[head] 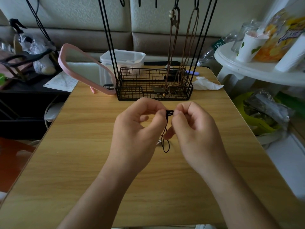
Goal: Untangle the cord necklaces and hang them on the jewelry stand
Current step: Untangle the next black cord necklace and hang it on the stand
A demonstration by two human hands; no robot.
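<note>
**Clerk:** Item one?
**Checker:** Black cord [170, 112], one. Held over the middle of the table [92, 162], in front of the stand. Its top end is pinched between both hands; the rest hangs down in a thin loop towards the tabletop. I cannot tell whether the loop touches the wood.

**Clerk:** Hands?
**Checker:** Left hand [135, 129]: thumb and forefinger closed on the cord's top end, other fingers curled. Right hand [194, 129]: the same pinch from the other side, fingertips almost meeting the left's. One lower finger reaches to the hanging part.

**Clerk:** Any fittings on the cord?
**Checker:** A small silvery piece [158, 142], low down by the left palm. Too small to tell what it is.

**Clerk:** Stand?
**Checker:** Stand [154, 83], one, black wire, at the middle of the far edge. Basket base, thin uprights running out of view at the top.

**Clerk:** Stock on it?
**Checker:** Brown cords [184, 63], hanging on the right side, lower ends inside the basket.

**Clerk:** Sundries?
**Checker:** Pink mirror [79, 63], leaning at the far left corner. Clear plastic box [123, 57] behind the stand. Crumpled tissue [206, 84] at the far right corner.
</note>
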